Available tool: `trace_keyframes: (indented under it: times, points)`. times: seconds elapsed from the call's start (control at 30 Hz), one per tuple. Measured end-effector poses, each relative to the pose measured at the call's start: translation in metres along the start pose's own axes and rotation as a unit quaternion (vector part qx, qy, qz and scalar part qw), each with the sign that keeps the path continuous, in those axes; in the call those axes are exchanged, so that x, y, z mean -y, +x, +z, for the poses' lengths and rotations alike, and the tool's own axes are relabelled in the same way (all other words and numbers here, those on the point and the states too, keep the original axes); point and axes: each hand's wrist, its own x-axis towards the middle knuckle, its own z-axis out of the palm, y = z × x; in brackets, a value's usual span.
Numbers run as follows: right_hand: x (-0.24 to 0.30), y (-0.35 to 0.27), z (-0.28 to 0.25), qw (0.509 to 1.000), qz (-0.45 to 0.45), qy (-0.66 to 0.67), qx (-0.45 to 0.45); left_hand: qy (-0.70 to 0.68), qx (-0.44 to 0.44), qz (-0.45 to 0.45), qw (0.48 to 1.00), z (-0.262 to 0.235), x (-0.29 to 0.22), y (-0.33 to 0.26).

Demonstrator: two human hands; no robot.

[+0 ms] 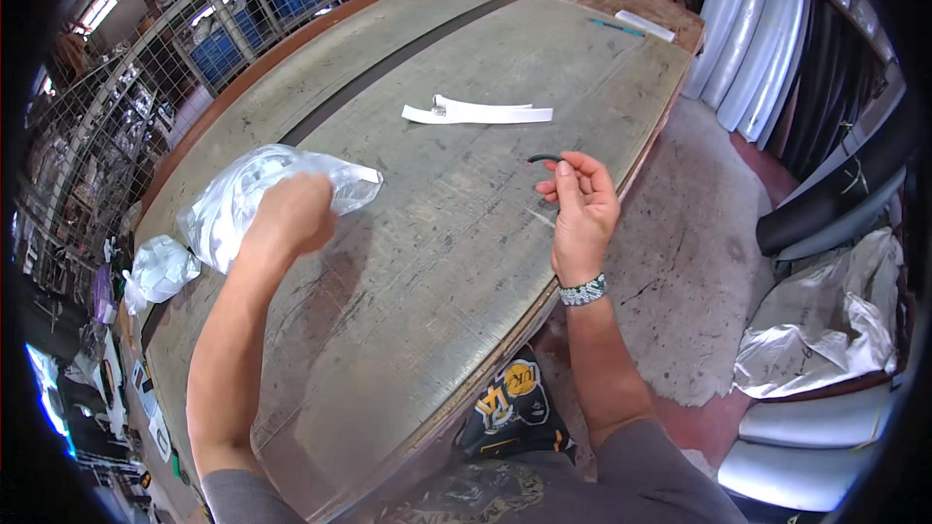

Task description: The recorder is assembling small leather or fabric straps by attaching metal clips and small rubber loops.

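Note:
Over the near side of a clear plastic bag [231, 189] filled with white pieces, my left hand [296, 212] is closed. Its fingertips are turned away, so what it may grip is hidden; I cannot tell whether it touches the bag. Beyond the worktable's right edge zone, my right hand [585, 202] pinches a short, curved black strip [542, 158] between thumb and forefinger, its other fingers curled loosely. Farther off on the table lie white flat strips [490, 113], partly stacked, with a small metallic-looking piece near their left part.
The worn grey worktable [417, 262] has a dark band across its far side. A smaller plastic bag [163, 270] sits at the left. A teal pen [618, 27] and white roll [646, 25] lie far right. Large rolls [748, 39] stand beyond the table.

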Motion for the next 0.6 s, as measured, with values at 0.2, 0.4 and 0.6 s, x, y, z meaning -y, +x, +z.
trace_keyframes:
  times: [0.2,0.4,0.6]
  points:
    - [0.002,0.002,0.003,1.000,0.004,0.013,0.015,0.067,-0.198,-0.059,0.976,0.064,0.037,-0.013]
    - [-0.009,0.001,0.008,0.999,0.012,0.010,0.039,0.054,-0.049,-0.040,0.996,0.060,0.046,-0.019]
    - [-0.001,0.000,0.000,1.000,0.001,-0.024,0.012,-0.143,-0.028,-0.037,0.989,0.028,0.037,-0.065]
